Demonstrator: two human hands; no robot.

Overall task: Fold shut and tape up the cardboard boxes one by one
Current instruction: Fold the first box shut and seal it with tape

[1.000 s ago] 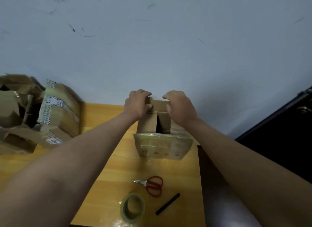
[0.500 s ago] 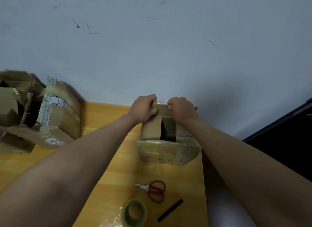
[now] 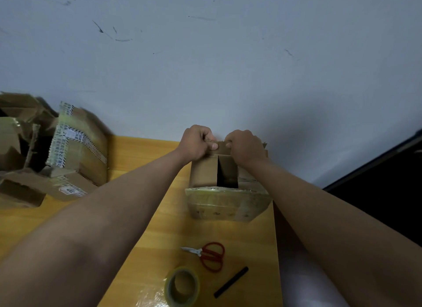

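A brown cardboard box (image 3: 205, 174) stands on the wooden table (image 3: 146, 215) near the wall, its near side wrapped in clear tape. Two top flaps lie folded inward with a dark gap between them. My left hand (image 3: 197, 143) and my right hand (image 3: 245, 146) both grip the far flap at the box's back edge, fingers curled over it and thumbs on its near face. A roll of clear tape (image 3: 182, 286) stands at the table's near edge. Red-handled scissors (image 3: 209, 255) lie just beyond the roll.
A pile of several taped and torn cardboard boxes (image 3: 75, 146) fills the table's left end. A short black stick (image 3: 230, 281) lies right of the tape roll. The table's right edge runs just past the box; a dark surface (image 3: 376, 204) lies beyond. A grey wall rises behind.
Both hands have closed round the far flap and drawn nearer each other. The view has tilted slightly, so the box and table sit lower in frame.
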